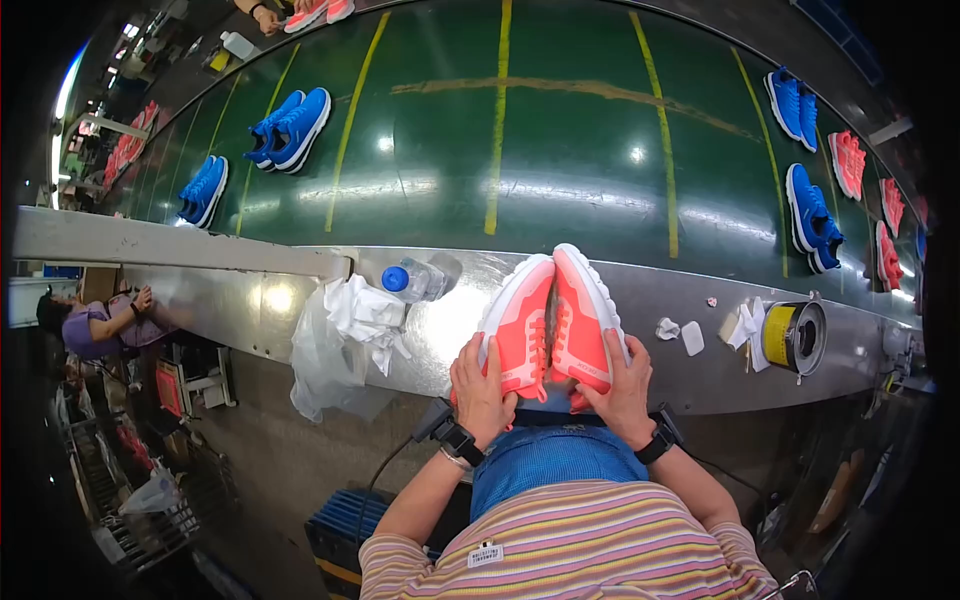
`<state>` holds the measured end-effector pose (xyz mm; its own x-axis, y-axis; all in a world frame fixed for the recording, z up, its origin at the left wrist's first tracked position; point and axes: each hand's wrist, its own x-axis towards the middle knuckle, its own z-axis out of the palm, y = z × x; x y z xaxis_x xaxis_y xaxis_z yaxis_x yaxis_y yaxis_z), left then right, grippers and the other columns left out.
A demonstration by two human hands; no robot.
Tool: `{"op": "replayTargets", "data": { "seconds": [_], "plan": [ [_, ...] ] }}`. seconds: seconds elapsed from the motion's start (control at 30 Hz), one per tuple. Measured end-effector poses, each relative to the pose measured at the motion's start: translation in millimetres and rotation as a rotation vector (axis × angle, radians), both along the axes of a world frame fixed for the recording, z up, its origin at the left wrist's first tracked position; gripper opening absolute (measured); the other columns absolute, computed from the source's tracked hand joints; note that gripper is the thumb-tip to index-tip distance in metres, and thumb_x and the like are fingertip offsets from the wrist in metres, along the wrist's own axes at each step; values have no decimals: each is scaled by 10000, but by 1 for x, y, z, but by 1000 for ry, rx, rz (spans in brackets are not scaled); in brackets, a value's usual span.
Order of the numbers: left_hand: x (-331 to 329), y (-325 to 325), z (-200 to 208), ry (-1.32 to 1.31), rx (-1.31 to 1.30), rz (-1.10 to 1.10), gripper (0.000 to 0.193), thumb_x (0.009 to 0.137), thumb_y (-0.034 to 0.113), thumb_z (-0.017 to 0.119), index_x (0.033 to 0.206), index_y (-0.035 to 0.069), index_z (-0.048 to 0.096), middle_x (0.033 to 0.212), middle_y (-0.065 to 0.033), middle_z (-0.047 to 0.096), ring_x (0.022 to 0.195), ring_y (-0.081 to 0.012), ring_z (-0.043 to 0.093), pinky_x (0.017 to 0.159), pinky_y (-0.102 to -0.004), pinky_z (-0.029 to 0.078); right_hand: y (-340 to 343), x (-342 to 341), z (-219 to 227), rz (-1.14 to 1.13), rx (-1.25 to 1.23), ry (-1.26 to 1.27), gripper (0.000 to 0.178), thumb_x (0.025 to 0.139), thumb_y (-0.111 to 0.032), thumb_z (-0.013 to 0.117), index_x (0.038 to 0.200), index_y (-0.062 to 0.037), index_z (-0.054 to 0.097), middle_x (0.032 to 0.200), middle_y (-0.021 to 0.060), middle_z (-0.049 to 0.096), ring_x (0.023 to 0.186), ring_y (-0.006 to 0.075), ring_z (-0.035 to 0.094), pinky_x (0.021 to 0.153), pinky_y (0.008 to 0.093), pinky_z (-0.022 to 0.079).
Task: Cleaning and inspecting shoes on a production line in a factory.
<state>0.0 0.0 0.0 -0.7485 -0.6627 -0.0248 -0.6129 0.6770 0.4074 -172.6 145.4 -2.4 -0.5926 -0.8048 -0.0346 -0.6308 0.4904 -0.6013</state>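
Observation:
Two coral-pink sneakers with white soles lie side by side over the metal ledge in front of me, toes pointing away. My left hand [480, 392] is wrapped round the heel end of the left sneaker [520, 335]. Round the heel of the right sneaker [583, 345] closes my right hand [622, 388]. The laces of the pair face each other, and the shoes nearly touch at the toes. Parts of both heels are hidden by my fingers.
Beyond the ledge runs a green conveyor belt [570, 130] with yellow stripes, carrying blue sneakers [290, 130] and more coral ones. On the ledge stand a blue-capped bottle [410, 280], white cloths [362, 312] and a yellow-labelled can [793, 337]. A metal rail [180, 240] crosses at left.

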Motion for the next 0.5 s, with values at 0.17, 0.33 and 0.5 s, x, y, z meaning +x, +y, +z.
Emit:
{"op": "replayTargets", "data": {
  "seconds": [0.17, 0.33, 0.5],
  "plan": [
    [12, -22, 3, 5, 7, -8, 865, 589, 138, 716, 1345, 22, 312, 1323, -270, 276, 1215, -413, 308, 986, -491, 270, -13, 2, -7, 1, -70, -87, 789, 651, -218, 765, 1333, -128, 379, 1225, 204, 358, 1119, 356, 384, 938, 444, 313],
    [6, -13, -1, 24, 51, -12, 908, 577, 150, 729, 1359, 24, 284, 1317, -284, 276, 1201, -426, 321, 979, -494, 278, 5, -15, -6, -11, -154, -167, 646, 691, -179, 736, 1269, -105, 458, 1184, 176, 417, 1083, 326, 426, 929, 413, 335],
    [3, -21, -10, -23, 117, -55, 1003, 552, 178, 752, 1384, 25, 213, 1279, -294, 320, 1167, -448, 349, 971, -486, 306, 27, -47, -22, -298, -366, -260, 382, 752, -132, 674, 1114, -66, 574, 1040, 118, 541, 997, 266, 506, 899, 370, 367]
  ]
}}
